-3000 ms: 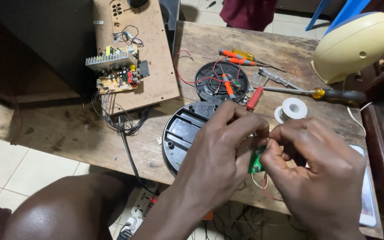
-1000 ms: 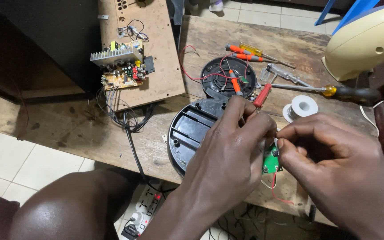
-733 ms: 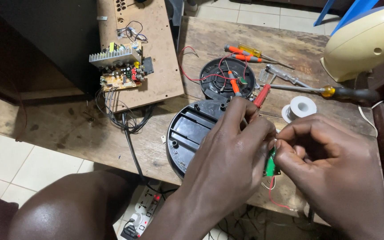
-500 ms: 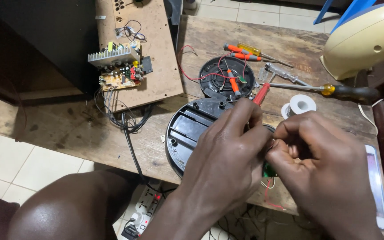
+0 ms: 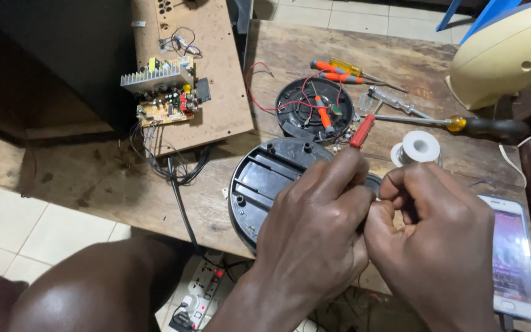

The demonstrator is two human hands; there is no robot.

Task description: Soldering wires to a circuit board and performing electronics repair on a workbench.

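Where both hands [image 5: 376,227] close, held part hidden

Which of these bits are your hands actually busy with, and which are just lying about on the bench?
In hand:
left hand
right hand
black round housing, under the hands

Lying about:
solder spool
screwdrivers
phone
circuit board
cream dome-shaped cover
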